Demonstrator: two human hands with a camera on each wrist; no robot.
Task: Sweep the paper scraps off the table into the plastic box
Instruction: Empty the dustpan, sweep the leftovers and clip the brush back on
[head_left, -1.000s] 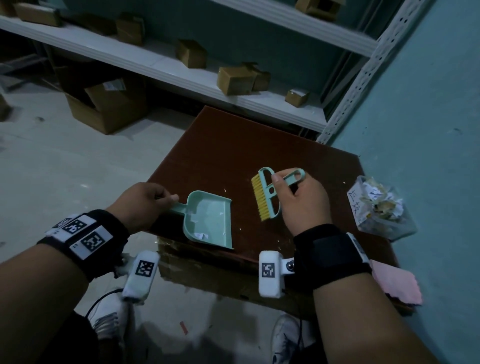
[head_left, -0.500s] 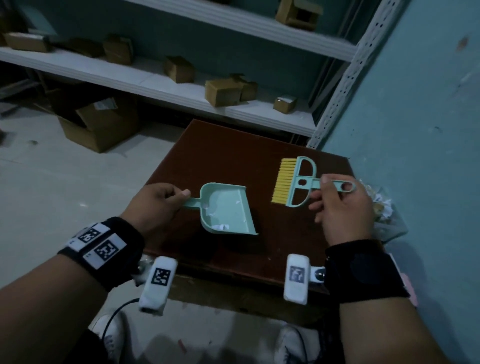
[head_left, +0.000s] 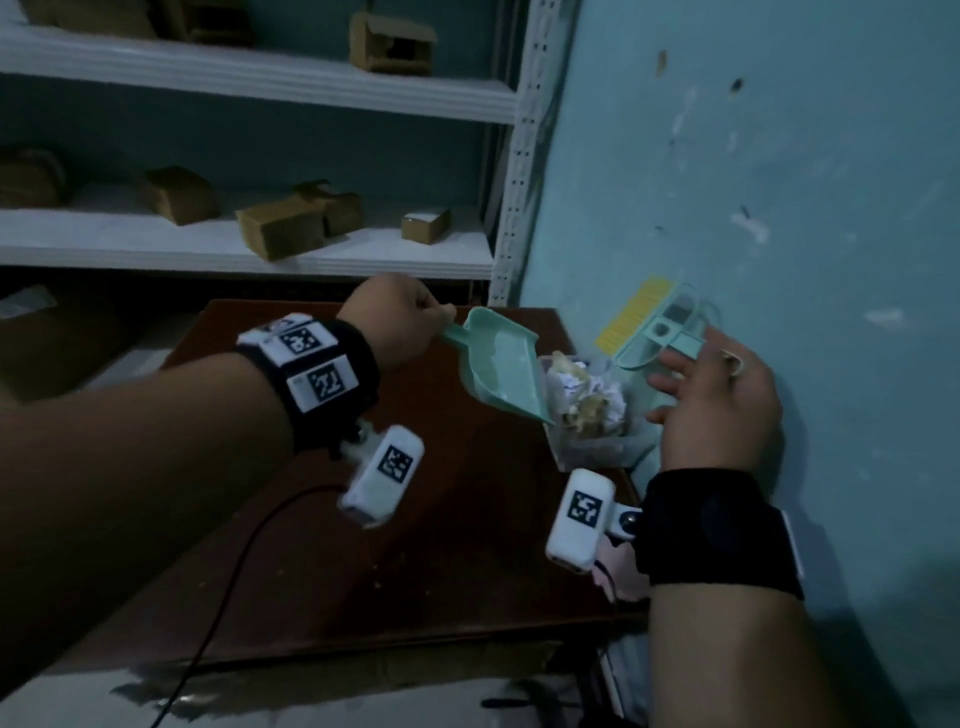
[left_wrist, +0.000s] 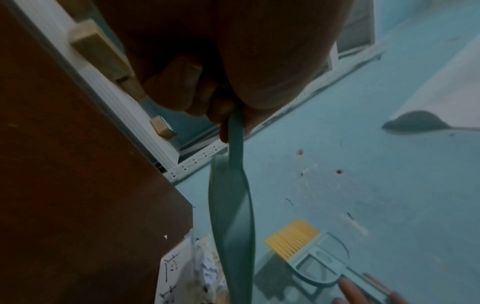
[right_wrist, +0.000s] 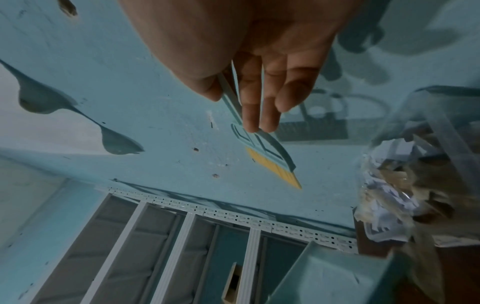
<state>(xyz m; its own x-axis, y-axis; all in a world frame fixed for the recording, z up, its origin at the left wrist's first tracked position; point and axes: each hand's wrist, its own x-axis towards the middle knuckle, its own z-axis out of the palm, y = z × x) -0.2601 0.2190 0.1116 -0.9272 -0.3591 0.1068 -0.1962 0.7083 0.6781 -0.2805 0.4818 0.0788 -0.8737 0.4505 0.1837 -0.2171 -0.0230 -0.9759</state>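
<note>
My left hand (head_left: 434, 318) grips the handle of the mint-green dustpan (head_left: 503, 364), which is lifted and tilted down, its lip over the clear plastic box (head_left: 589, 451) at the table's right edge. The box holds crumpled paper scraps (head_left: 582, 395). My right hand (head_left: 685, 364) pinches the handle of the mint brush (head_left: 636, 318) with yellow bristles between thumb and fingers, raised beside the wall just past the box. The left wrist view shows the dustpan (left_wrist: 233, 205) edge-on with the brush (left_wrist: 298, 240) beyond it. The right wrist view shows brush (right_wrist: 272, 162), box (right_wrist: 428, 164) and dustpan (right_wrist: 337, 281).
The dark brown table (head_left: 415, 545) stands against a blue wall (head_left: 779, 208) on the right. White shelves (head_left: 208, 249) with small cardboard boxes (head_left: 280, 228) run behind it. A black cable (head_left: 223, 597) hangs from my left wrist.
My left hand lifted the dustpan off the table and carried it right, tipping it over the box. My right hand moved the brush right and up beside the wall.
</note>
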